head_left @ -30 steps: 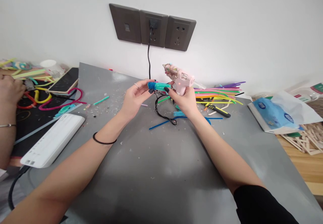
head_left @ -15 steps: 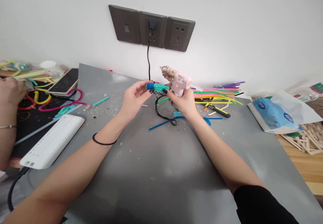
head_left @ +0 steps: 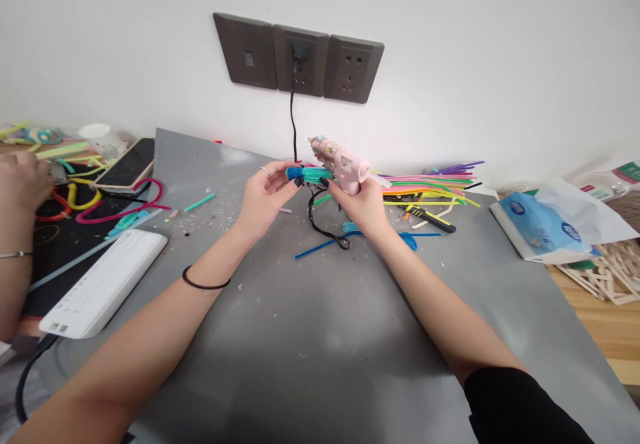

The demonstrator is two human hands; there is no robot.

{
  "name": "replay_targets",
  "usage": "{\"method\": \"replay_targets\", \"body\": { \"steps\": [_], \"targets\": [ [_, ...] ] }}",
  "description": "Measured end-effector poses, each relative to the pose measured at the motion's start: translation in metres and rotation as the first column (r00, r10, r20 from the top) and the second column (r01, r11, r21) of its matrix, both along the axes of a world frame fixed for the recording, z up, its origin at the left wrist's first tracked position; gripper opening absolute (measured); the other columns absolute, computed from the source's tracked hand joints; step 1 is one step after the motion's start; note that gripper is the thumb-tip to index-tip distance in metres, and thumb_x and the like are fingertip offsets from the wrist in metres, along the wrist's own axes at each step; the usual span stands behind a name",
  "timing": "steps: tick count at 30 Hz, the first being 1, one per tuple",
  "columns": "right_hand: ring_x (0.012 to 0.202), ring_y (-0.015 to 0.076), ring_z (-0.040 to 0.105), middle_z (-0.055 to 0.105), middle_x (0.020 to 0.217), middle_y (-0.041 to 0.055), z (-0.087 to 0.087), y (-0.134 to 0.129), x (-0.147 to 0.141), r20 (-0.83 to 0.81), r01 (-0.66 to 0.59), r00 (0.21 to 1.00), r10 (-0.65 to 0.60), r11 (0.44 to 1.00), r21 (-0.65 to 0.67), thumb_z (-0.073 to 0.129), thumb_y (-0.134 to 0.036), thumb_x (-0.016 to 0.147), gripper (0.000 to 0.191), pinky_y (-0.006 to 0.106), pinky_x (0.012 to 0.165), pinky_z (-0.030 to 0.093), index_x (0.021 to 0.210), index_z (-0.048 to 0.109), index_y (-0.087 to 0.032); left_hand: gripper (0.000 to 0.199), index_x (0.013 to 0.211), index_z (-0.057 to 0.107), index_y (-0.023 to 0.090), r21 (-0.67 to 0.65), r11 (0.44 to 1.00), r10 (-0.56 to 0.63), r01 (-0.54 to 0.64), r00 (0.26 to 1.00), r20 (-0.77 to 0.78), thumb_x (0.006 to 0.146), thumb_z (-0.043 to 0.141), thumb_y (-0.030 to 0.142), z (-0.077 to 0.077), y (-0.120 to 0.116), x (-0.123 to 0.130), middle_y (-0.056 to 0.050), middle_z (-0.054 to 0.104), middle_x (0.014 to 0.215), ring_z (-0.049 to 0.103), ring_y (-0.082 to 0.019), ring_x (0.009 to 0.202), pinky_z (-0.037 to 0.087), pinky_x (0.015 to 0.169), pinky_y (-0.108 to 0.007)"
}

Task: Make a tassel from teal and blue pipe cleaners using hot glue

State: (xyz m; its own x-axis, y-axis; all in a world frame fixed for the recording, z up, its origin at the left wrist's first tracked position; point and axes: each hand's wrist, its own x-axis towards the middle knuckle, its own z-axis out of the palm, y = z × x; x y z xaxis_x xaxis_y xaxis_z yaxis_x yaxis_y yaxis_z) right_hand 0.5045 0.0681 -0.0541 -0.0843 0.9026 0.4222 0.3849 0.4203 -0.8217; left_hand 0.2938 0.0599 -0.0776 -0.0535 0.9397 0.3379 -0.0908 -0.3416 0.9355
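Observation:
Between my two hands lies a short bundle of teal pipe cleaners (head_left: 316, 175) with a dark blue wrapped end. My left hand (head_left: 265, 197) pinches the blue end, thumb in front and fingers behind. A pink hot glue gun (head_left: 354, 165) rests in my right hand (head_left: 366, 205), its nozzle pointing up and left above the bundle. My right thumb also presses on the bundle's right end. Fingers behind the bundle and the gun's grip are partly hidden. Below the hands are a loop of black cord (head_left: 327, 233) and a blue pipe cleaner (head_left: 315, 251).
Coloured pipe cleaners (head_left: 430, 183) and a black-yellow cutter knife (head_left: 433, 219) lie right of my hands. A tissue pack (head_left: 543, 224) and wooden sticks (head_left: 610, 274) are farther right. At left are a white power strip (head_left: 105, 284), a phone (head_left: 127, 164) and another person's hand (head_left: 23, 184).
The glue gun has shifted slightly left and its nozzle sits a little lower. The bundle has moved slightly left between my hands.

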Motion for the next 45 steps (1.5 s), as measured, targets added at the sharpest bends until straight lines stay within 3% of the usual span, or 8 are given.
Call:
{"method": "replay_targets", "body": {
  "steps": [7,12,16,20,25,31,37,45],
  "targets": [
    [0.079,0.0246,0.066,0.070,0.075,0.0067,0.005,-0.002,-0.001,-0.055,0.050,0.997,-0.059,0.989,-0.141,0.082,-0.052,0.078,0.036,0.035,0.068,0.056,0.078,0.068,-0.020,0.045,0.112,0.076,0.023,0.008,1.000,0.021,-0.021,0.999,-0.030,0.079,0.094,0.048,-0.001,0.001,0.000,-0.011,0.081,0.126,0.077,-0.028,0.118,0.063,0.112,-0.048],
    [0.099,0.0275,0.074,0.083,0.103,0.0141,0.008,0.000,-0.001,-0.152,0.024,0.987,-0.046,0.989,-0.145,0.081,-0.050,0.077,0.039,0.037,0.084,0.060,0.096,0.078,-0.016,0.044,0.111,0.075,0.022,0.019,0.999,0.033,-0.032,0.999,-0.025,0.080,0.092,0.049,0.000,0.001,-0.001,-0.011,0.081,0.124,0.077,-0.029,0.118,0.063,0.110,-0.047],
    [0.089,0.0235,0.072,0.084,0.106,0.0140,0.010,0.000,-0.002,-0.228,-0.031,0.974,-0.017,0.978,-0.205,0.084,-0.052,0.074,0.047,0.035,0.076,0.058,0.103,0.079,-0.015,0.046,0.110,0.076,0.022,0.011,1.000,0.020,-0.020,1.000,-0.011,0.077,0.095,0.048,0.002,0.000,0.000,-0.010,0.081,0.123,0.077,-0.028,0.117,0.063,0.111,-0.047],
    [0.073,0.0171,0.064,0.078,0.087,0.0058,0.015,0.001,-0.001,-0.292,-0.115,0.956,0.040,0.963,-0.244,0.085,-0.049,0.069,0.048,0.032,0.070,0.054,0.103,0.077,-0.015,0.046,0.107,0.078,0.022,-0.002,1.000,0.011,-0.011,1.000,0.028,0.073,0.097,0.047,0.004,-0.001,0.001,-0.010,0.082,0.121,0.077,-0.028,0.116,0.064,0.110,-0.046],
    [0.063,0.0157,0.058,0.063,0.062,-0.0036,0.022,0.000,0.001,-0.280,-0.198,0.955,0.096,0.910,-0.363,0.087,-0.054,0.069,0.056,0.031,0.062,0.049,0.109,0.076,-0.017,0.046,0.108,0.078,0.023,-0.004,1.000,-0.004,0.004,1.000,0.024,0.074,0.097,0.048,0.004,-0.002,0.001,-0.011,0.081,0.124,0.077,-0.029,0.118,0.063,0.112,-0.048],
    [0.058,0.0137,0.056,0.060,0.059,-0.0045,0.021,-0.001,0.000,-0.248,-0.176,0.965,0.087,0.914,-0.365,0.087,-0.049,0.068,0.037,0.029,0.058,0.047,0.083,0.067,-0.021,0.046,0.110,0.078,0.023,-0.002,1.000,-0.027,0.027,1.000,0.005,0.077,0.097,0.048,0.002,-0.002,0.000,-0.011,0.081,0.124,0.078,-0.029,0.118,0.062,0.113,-0.050],
    [0.057,0.0137,0.056,0.061,0.062,-0.0047,0.019,-0.001,-0.003,-0.214,-0.177,0.970,0.114,0.937,-0.302,0.085,-0.046,0.075,0.037,0.028,0.057,0.046,0.101,0.074,-0.021,0.046,0.109,0.079,0.022,-0.024,0.999,-0.032,0.032,0.999,0.004,0.076,0.097,0.048,0.000,-0.001,0.000,-0.010,0.082,0.122,0.078,-0.028,0.117,0.062,0.113,-0.049],
    [0.075,0.0176,0.063,0.071,0.082,0.0018,0.017,-0.001,-0.003,-0.184,-0.102,0.981,0.053,0.958,-0.268,0.084,-0.043,0.073,0.033,0.030,0.065,0.052,0.095,0.073,-0.021,0.046,0.109,0.078,0.023,-0.032,0.999,-0.001,0.000,1.000,-0.013,0.076,0.096,0.048,-0.002,0.000,-0.001,-0.010,0.082,0.121,0.078,-0.029,0.116,0.063,0.112,-0.049]
  ]
}}
